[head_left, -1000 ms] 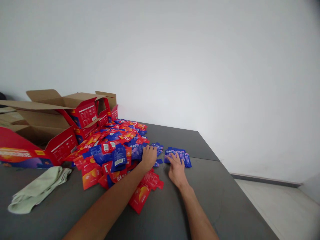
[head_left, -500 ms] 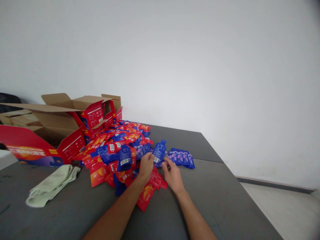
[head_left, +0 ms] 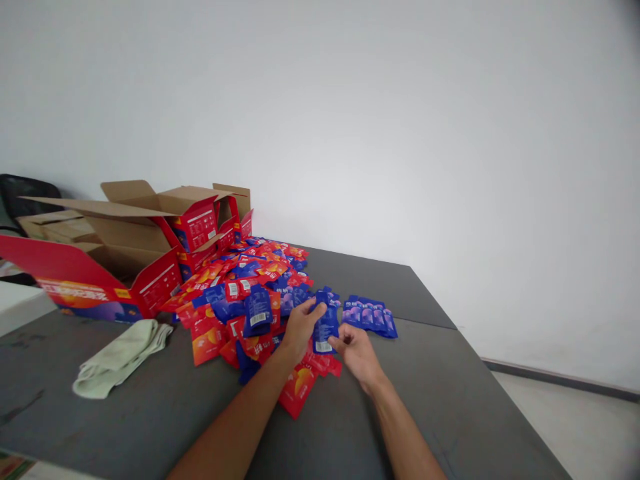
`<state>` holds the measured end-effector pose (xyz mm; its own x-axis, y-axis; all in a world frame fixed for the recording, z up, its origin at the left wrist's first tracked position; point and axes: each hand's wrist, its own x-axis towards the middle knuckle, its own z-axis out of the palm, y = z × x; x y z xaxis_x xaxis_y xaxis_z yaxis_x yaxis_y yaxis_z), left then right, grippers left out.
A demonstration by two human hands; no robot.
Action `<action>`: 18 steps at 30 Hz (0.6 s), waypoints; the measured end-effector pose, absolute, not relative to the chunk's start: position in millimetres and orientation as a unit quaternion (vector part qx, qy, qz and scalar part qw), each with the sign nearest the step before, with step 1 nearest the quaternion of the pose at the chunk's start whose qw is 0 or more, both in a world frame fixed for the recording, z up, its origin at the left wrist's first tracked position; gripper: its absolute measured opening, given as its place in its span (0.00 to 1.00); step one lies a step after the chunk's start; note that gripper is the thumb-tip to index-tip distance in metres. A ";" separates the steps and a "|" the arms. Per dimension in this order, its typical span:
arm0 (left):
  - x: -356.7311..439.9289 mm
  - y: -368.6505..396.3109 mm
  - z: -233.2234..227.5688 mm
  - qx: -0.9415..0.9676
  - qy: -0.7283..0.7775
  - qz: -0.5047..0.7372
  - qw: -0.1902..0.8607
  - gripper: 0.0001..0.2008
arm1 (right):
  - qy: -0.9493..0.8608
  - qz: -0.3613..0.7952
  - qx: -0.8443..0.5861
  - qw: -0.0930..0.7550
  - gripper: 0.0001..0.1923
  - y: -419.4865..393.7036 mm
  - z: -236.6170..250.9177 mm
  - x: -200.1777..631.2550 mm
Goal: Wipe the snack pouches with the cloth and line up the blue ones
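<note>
A blue pouch (head_left: 325, 331) with a white barcode label is held up between my two hands. My left hand (head_left: 301, 325) pinches its upper left edge, and the fingers of my right hand (head_left: 356, 348) are closed at its lower right corner. Just right of it, a short overlapping row of blue pouches (head_left: 369, 315) with purple fruit prints lies on the dark table (head_left: 415, 387). To the left spreads a heap of red pouches (head_left: 206, 339) and blue pouches (head_left: 258, 309). A red pouch with an orange print (head_left: 299, 389) lies under my left forearm.
Open red cardboard boxes (head_left: 155, 283) with brown insides stand at the left behind the heap. A folded pale green cloth (head_left: 120, 360) lies at the front left. A black chair (head_left: 30, 193) shows at the far left, and a white wall (head_left: 400, 133) rises behind the table.
The blue pouch has come lower and more upright, its barcode end now by my right fingers. My right hand has closed onto its lower corner. The view has shifted slightly left.
</note>
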<state>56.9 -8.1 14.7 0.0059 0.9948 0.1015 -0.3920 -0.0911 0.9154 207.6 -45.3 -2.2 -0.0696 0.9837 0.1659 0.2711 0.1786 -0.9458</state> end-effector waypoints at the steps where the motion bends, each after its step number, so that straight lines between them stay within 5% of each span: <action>1: 55.6 -7.8 14.7 0.411 0.358 0.609 0.576 0.19 | -0.626 0.398 -0.504 0.443 0.16 -45.7 -4.5 206.5; 9: 48.3 0.2 4.7 0.456 0.407 0.585 0.532 0.20 | -0.644 0.404 -0.499 0.415 0.15 -50.3 -9.0 195.2; 15: 63.5 -5.2 -0.9 0.519 0.515 0.572 0.372 0.30 | -0.591 0.314 -0.551 0.498 0.18 -44.4 -5.0 203.5; 18: 74.9 -16.4 -4.2 0.589 0.504 0.523 0.354 0.26 | -0.594 0.258 -0.568 0.508 0.15 -43.1 -8.0 205.1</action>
<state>74.9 -16.4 -4.2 -0.0551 0.9646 0.2579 0.2236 -0.2398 0.9447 205.1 -43.1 -8.0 0.1617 0.9371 0.3095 0.4119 0.2209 -0.8840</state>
